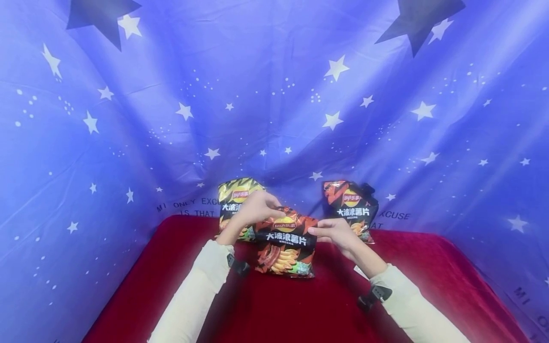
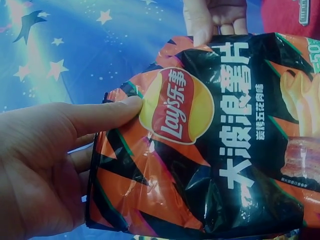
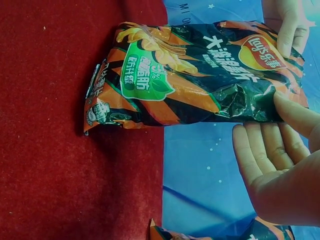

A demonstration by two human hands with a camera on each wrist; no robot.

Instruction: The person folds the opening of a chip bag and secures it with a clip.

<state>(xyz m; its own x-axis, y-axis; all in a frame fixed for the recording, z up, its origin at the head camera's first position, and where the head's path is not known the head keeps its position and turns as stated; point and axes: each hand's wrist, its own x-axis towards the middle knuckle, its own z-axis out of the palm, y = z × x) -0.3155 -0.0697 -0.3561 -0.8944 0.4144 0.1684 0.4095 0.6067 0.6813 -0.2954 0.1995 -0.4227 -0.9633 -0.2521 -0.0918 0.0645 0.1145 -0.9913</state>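
Observation:
An orange-and-black bag of Lay's potato chips (image 1: 285,245) stands upright at the middle of the red-covered table, its printed front toward me. My left hand (image 1: 259,208) pinches its top edge, thumb on the front beside the yellow logo and the other fingers behind, as the left wrist view shows. At the bag's right side, near the top, my right hand (image 1: 339,234) holds the edge with the thumb on the front. In the right wrist view the fingers of that hand (image 3: 280,165) meet the side edge, their tips partly hidden by the bag.
A yellow-green and black chip bag (image 1: 227,193) stands behind at left, partly covered by my left hand. Another orange-and-black bag (image 1: 349,202) stands back right, with a dark object (image 1: 367,188) at its top corner. The red cloth (image 1: 274,309) ends at a blue starry curtain (image 1: 274,95).

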